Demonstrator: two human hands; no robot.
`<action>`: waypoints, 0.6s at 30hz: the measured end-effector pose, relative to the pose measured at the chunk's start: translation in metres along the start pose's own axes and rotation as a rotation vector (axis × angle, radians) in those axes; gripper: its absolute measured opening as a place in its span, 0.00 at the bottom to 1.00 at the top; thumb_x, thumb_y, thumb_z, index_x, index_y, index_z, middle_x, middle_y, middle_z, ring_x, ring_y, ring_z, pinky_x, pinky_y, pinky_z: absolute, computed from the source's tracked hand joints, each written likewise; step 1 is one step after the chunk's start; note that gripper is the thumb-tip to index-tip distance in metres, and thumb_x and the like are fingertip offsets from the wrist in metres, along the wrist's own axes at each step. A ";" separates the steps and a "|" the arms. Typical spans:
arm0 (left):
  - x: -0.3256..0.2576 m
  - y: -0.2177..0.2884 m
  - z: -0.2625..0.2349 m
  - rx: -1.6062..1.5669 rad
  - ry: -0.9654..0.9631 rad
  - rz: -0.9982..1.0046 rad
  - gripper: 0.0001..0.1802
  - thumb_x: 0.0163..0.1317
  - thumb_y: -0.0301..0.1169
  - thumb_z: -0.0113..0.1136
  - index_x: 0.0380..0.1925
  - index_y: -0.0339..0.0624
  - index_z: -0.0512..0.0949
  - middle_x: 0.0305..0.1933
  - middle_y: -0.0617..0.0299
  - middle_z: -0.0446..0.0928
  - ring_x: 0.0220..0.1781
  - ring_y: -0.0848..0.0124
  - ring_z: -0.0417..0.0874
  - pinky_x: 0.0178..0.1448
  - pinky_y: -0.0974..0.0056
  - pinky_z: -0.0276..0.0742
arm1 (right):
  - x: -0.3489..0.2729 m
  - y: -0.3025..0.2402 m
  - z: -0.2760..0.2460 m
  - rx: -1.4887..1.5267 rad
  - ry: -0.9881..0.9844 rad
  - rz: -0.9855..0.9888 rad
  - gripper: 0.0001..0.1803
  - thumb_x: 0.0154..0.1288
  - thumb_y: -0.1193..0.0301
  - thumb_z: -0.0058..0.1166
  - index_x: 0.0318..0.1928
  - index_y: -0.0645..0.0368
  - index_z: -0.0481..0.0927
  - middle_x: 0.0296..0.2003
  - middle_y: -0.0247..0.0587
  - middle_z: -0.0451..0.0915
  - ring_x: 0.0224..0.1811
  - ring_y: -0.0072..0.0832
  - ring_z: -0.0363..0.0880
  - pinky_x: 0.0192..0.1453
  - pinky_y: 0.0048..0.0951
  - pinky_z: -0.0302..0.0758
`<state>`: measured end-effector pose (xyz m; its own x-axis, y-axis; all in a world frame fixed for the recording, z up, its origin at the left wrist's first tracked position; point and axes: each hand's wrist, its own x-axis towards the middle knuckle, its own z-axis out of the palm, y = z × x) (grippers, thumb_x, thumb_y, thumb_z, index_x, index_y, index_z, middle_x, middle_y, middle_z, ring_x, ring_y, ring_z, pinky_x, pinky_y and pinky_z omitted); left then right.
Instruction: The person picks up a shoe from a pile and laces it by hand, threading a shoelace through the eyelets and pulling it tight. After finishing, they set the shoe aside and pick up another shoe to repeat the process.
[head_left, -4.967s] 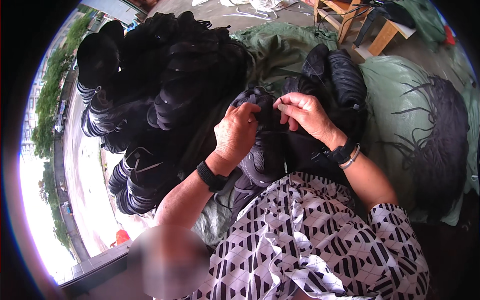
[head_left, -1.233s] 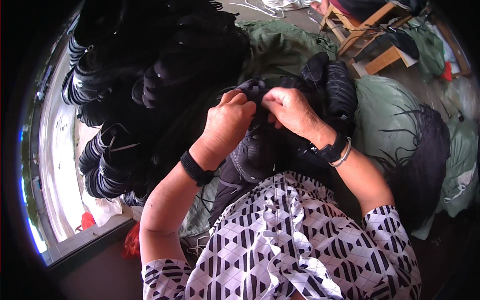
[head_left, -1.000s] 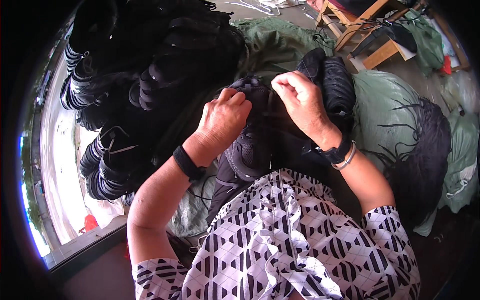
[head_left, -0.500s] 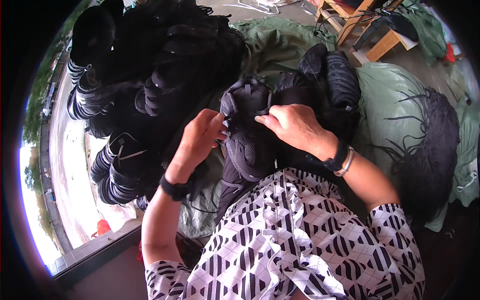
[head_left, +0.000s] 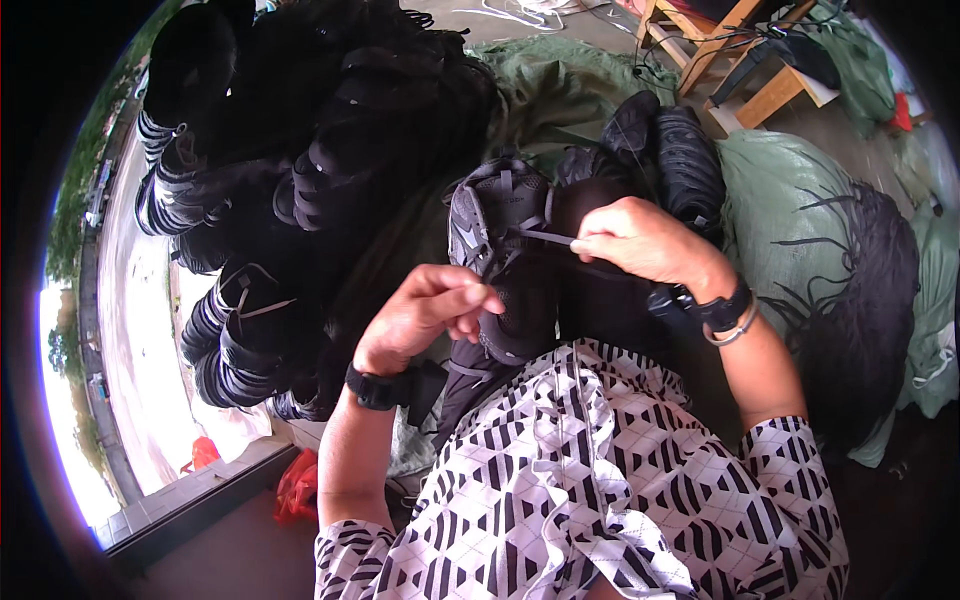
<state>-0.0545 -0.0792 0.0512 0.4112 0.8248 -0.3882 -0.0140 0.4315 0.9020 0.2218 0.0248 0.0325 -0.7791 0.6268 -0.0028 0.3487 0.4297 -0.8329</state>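
A dark grey and black shoe (head_left: 466, 232) rests on my lap, its opening away from me and its toe toward me. My right hand (head_left: 655, 245) pinches a grey shoelace (head_left: 547, 237) and holds it stretched out to the right from the shoe's eyelets. Over the front of the shoe is my left hand (head_left: 425, 312), thumb and fingers closed together. Whatever its fingertips hold, if anything, is too small to make out. Each wrist wears a black band, and the right one also has a bracelet.
A tall heap of black shoe uppers (head_left: 380, 130) rises at the left. Beyond my lap lie more black shoes (head_left: 688, 165). At the right a bundle of dark laces (head_left: 865, 290) hangs over a green sack (head_left: 765, 190). A wooden stool (head_left: 775, 95) stands far right.
My right hand has drawn right from the shoe, pulling the lace straight. My left hand has come off the shoe's side, moving nearer me and right, over the toe.
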 end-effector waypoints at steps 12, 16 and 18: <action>-0.003 0.041 -0.046 -0.586 0.525 0.690 0.18 0.70 0.39 0.44 0.52 0.39 0.72 0.57 0.57 0.73 0.60 0.67 0.71 0.64 0.56 0.67 | 0.028 -0.012 -0.007 1.311 0.059 -0.228 0.24 0.69 0.54 0.45 0.29 0.62 0.80 0.38 0.48 0.83 0.40 0.33 0.82 0.47 0.34 0.76; 0.006 0.020 -0.100 -0.594 0.640 0.799 0.15 0.69 0.36 0.47 0.48 0.37 0.74 0.48 0.55 0.78 0.52 0.66 0.77 0.60 0.58 0.71 | 0.005 0.050 -0.027 1.571 0.322 0.047 0.23 0.67 0.59 0.51 0.15 0.48 0.64 0.13 0.28 0.63 0.15 0.22 0.63 0.34 0.28 0.72; -0.041 -0.011 -0.195 -0.672 0.591 0.772 0.13 0.68 0.33 0.50 0.44 0.35 0.75 0.40 0.55 0.79 0.40 0.69 0.79 0.53 0.61 0.75 | -0.041 0.091 -0.057 1.404 0.777 0.138 0.24 0.65 0.60 0.53 0.14 0.47 0.62 0.12 0.26 0.59 0.15 0.21 0.59 0.31 0.26 0.68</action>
<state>-0.2488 -0.0463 0.0197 -0.3997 0.9162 0.0297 -0.6230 -0.2953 0.7243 0.3151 0.0748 -0.0116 -0.1913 0.9580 -0.2139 -0.6795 -0.2865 -0.6755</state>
